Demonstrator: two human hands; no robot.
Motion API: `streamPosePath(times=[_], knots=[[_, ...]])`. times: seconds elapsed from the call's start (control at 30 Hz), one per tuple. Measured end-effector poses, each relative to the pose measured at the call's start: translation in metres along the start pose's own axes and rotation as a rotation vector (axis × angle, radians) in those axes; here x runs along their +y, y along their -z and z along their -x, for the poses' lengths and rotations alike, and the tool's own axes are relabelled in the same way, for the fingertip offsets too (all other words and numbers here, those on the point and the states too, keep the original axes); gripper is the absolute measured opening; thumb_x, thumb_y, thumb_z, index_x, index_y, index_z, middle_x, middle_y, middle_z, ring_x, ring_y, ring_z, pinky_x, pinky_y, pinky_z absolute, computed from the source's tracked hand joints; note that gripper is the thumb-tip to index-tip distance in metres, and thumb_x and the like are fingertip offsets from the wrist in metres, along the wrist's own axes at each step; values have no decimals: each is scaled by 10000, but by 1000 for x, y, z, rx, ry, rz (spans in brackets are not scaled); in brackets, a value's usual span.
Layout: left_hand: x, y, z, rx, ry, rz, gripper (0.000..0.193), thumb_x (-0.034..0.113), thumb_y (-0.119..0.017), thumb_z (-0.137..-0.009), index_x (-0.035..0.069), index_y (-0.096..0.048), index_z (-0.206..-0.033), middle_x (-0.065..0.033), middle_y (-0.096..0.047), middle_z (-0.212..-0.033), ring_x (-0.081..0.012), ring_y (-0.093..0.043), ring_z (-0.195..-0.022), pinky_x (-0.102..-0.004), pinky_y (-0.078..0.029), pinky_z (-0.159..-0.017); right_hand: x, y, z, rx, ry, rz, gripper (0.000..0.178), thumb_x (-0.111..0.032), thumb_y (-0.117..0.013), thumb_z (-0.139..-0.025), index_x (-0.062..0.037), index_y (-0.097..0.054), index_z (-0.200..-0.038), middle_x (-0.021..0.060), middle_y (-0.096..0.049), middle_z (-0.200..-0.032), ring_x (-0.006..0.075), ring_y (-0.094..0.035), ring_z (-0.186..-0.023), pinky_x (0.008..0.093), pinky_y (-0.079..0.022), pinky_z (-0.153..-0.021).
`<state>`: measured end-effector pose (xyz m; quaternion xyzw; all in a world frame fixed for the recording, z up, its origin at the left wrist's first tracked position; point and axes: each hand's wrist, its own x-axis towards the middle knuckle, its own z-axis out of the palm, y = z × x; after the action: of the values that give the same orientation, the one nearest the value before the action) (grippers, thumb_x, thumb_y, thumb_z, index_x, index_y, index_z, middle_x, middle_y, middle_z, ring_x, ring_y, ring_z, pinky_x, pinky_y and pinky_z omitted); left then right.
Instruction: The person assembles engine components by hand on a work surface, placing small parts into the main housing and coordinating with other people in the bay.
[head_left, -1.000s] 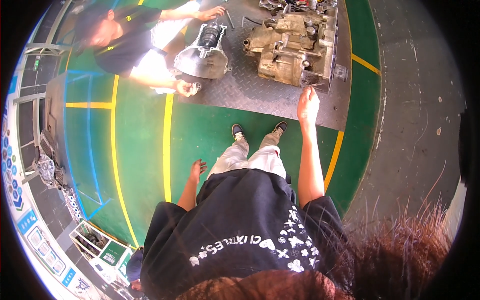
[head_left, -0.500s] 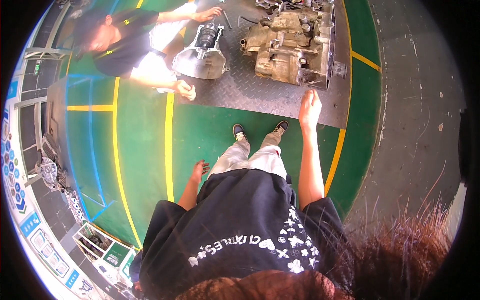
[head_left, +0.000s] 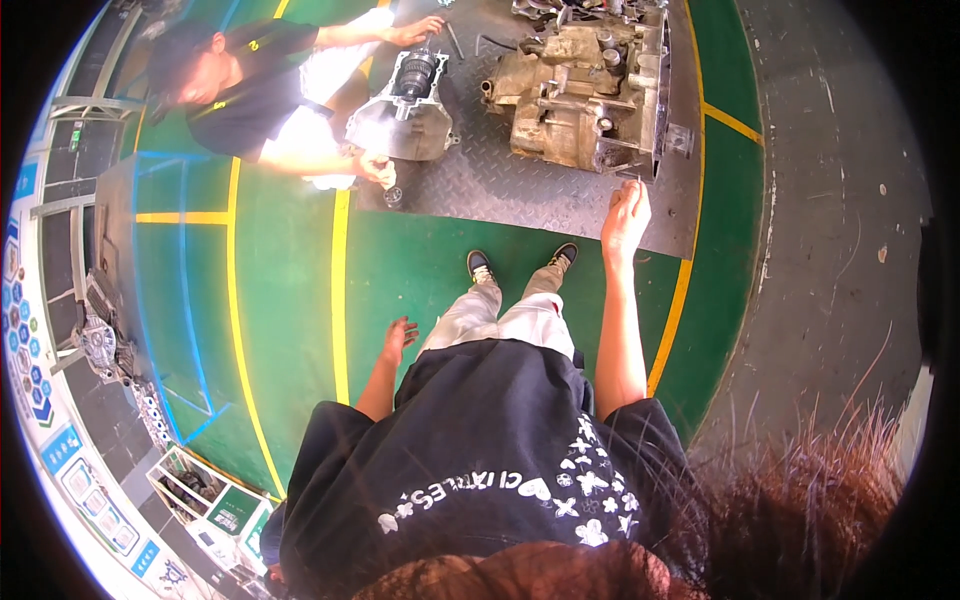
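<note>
The right arm [head_left: 624,330] is stretched forward, the right hand [head_left: 627,214] perhaps half curled, while the left hand [head_left: 400,337] hangs low and loosely unfolded.

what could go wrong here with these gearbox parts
The right hand has its fingertips close to the brown gearbox casing's lower edge, so they might get scraped or pinched.
The small round part by the co-worker's hand is near the edge of the metal tabletop and could drop off.
Grit might reach the exposed gears.
</note>
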<state>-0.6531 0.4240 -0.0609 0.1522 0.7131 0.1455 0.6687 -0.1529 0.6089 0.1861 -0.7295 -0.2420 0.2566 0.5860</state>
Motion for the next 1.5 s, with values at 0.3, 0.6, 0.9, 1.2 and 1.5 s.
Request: streamPosePath(times=[0.3, 0.6, 0.9, 1.2, 1.5], knots=[[-8, -7, 1, -9, 27, -22, 564, 399, -456, -981, 66, -426, -1436, -132, -631, -1270, -249, -635, -1037, -413, -487, -919, 17, 3, -11, 47, 3, -48, 293, -217, -452, -1018, 11, -563, -871, 39, -478, -687, 121, -415, -605, 304, -389, -569], [-19, 0, 2, -15, 72, -26, 573, 399, -447, -979, 68, -416, -1446, -124, -629, -1276, -242, -627, -1017, -415, -480, -924, 13, 9, -14, -32, 69, 183, 304, -231, -431, -1011, 18, -571, -909, 152, -558, -717, 242, -528, -659, 374, -439, -638], [-8, 6, 7, 18, -14, 4, 584, 425, -460, -977, 67, -416, -1437, -135, -632, -1277, -258, -636, -1055, -425, -477, -935, 5, 1, -16, -29, 33, 195, 250, -157, -430, -977, 38, -580, -936, 255, -590, -793, 406, -549, -719, 449, -456, -698], [-10, 5, 5, -25, 24, -31, 564, 406, -467, -981, 62, -429, -1426, -126, -631, -1269, -247, -625, -1055, -413, -471, -942, 57, 14, -41, 5, 378, 624, 278, -206, -455, -998, 33, -590, -950, 99, -566, -748, 175, -533, -651, 327, -437, -602], [-11, 5, 5, 0, 61, -18, 555, 408, -446, -981, 61, -438, -1415, -124, -634, -1258, -239, -624, -1037, -412, -471, -920, 39, 15, -45, -151, 202, 527, 130, -81, -526, -881, 29, -595, -867, 192, -604, -827, 329, -584, -729, 419, -471, -676]])
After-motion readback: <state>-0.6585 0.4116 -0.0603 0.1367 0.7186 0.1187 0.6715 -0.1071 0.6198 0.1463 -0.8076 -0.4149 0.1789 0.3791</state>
